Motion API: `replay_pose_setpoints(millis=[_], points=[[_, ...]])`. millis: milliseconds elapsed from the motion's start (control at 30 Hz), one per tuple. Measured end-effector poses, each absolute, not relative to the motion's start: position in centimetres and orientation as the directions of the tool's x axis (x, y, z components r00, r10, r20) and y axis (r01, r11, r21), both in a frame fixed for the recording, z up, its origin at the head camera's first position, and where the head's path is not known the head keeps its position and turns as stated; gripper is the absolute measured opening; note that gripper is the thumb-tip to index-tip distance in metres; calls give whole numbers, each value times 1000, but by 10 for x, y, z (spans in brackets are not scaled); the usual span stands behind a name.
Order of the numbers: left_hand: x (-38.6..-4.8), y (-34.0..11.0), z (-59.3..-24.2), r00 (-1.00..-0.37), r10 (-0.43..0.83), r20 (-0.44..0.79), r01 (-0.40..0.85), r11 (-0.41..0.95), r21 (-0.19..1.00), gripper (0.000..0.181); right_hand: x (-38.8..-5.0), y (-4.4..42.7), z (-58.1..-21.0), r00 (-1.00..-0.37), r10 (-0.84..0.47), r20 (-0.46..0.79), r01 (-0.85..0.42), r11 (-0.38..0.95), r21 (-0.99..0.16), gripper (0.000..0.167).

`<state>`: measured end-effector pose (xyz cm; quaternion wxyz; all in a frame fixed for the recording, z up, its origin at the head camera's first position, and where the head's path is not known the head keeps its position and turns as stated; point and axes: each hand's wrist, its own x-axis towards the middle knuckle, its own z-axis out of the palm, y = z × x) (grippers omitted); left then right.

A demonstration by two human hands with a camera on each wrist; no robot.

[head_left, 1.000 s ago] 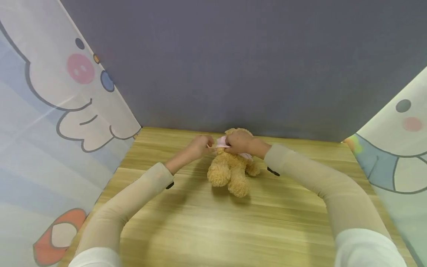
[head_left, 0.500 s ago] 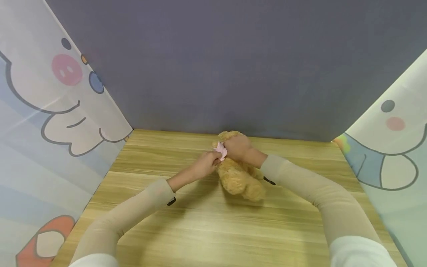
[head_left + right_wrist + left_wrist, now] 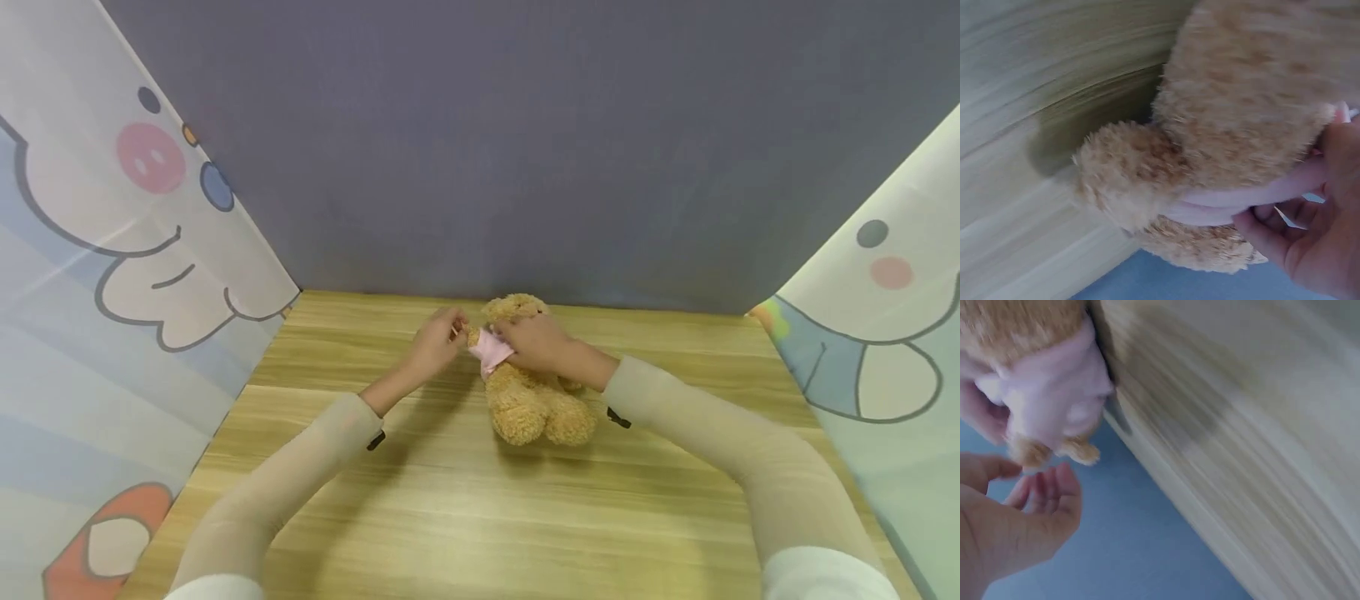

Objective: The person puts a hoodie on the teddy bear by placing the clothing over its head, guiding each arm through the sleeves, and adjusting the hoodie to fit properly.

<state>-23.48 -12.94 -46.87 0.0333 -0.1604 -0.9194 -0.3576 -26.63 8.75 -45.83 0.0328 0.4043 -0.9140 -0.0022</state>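
Note:
A curly tan teddy bear [image 3: 517,408] sits near the table's back edge, its legs toward me. It wears a small pink shirt [image 3: 491,352], bunched around its upper body. My right hand [image 3: 538,343] grips the bear at its chest, over the shirt; in the right wrist view the fingers press on the pink cloth [image 3: 1222,200]. Beside the bear's arm is my left hand [image 3: 438,340], its fingers loosely curved. In the left wrist view its fingertips are close to the small paw [image 3: 1029,452] poking out of the shirt; whether they touch is unclear.
The wooden table [image 3: 465,517] extends toward me. A grey panel [image 3: 480,150] rises behind its back edge. Printed cartoon sheets [image 3: 150,250] hang along the left and right sides.
My left hand has let go of the shirt's side and moved up and left to the paw. The shirt lies flatter and more spread. My right hand still holds the bear, whose legs have shifted.

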Motion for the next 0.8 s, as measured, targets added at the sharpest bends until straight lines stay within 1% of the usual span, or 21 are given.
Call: replay_pose_setpoints(millis=[33,100,167,233,300,400,467,500,533,600,700,733,800], points=[[-237,-130,-469,-952,254,168,301,698,650,13,-264,89,-457,-656,-750,80,-751,659,19,41],[-239,-132,-470,-961,246,126,266,698,664,15,-257,92,-457,-623,-775,105,-778,628,23,38],[-237,-132,-471,-964,256,70,231,678,697,16,-251,93,-456,-569,-813,124,-817,576,28,36],[-233,-130,-472,-963,267,42,215,665,715,19,-247,93,-456,-508,-849,146,-854,519,45,35],[-232,-127,-470,-958,280,56,233,653,721,21,-244,94,-455,-471,-866,170,-872,486,58,29],[-235,-123,-470,-949,289,126,292,655,697,18,-244,96,-452,-444,-871,210,-882,466,68,19],[-238,-123,-472,-944,295,150,315,664,678,11,-243,97,-451,-423,-882,208,-895,443,56,15],[-239,-123,-474,-943,298,148,317,672,669,7,-243,98,-450,-401,-895,196,-908,417,48,13],[-240,-124,-476,-942,303,142,320,685,654,5,-241,98,-449,-371,-912,177,-922,384,43,10],[-242,-126,-483,-942,316,117,314,698,643,7,-237,99,-446,-305,-943,134,-950,312,30,5],[-247,-130,-491,-939,331,91,307,694,651,11,-230,102,-440,-222,-969,107,-970,231,77,12],[-249,-132,-492,-939,336,77,301,691,657,13,-228,102,-439,-217,-971,102,-970,226,87,13],[-253,-134,-491,-939,339,52,283,680,676,15,-226,103,-438,-226,-966,127,-967,238,93,10]])
